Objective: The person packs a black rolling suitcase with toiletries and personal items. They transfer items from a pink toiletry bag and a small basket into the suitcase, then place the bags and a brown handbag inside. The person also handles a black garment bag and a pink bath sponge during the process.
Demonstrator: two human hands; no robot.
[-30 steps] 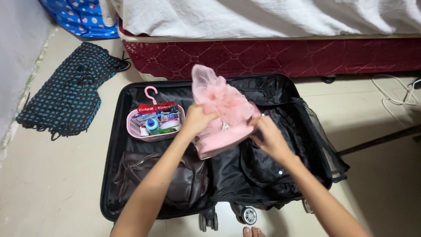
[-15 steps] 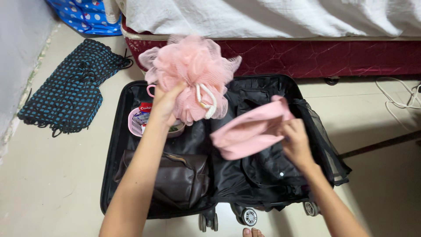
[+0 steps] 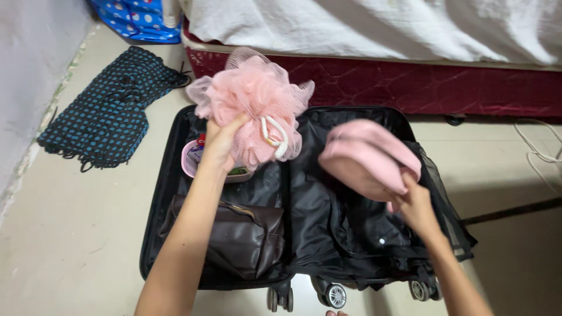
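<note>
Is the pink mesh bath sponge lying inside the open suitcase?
No, the left hand holds the pink mesh bath sponge up above the black suitcase.

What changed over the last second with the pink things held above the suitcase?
A second ago both hands held one pink bundle together. Now the left hand has lifted the pink mesh sponge out and up to the left, while the right hand has carried the pink pouch off to the right. The open black suitcase, the brown bag and the pink basket stayed put.

Single head view, looking steeply down, near open suitcase (image 3: 175,175).
</note>
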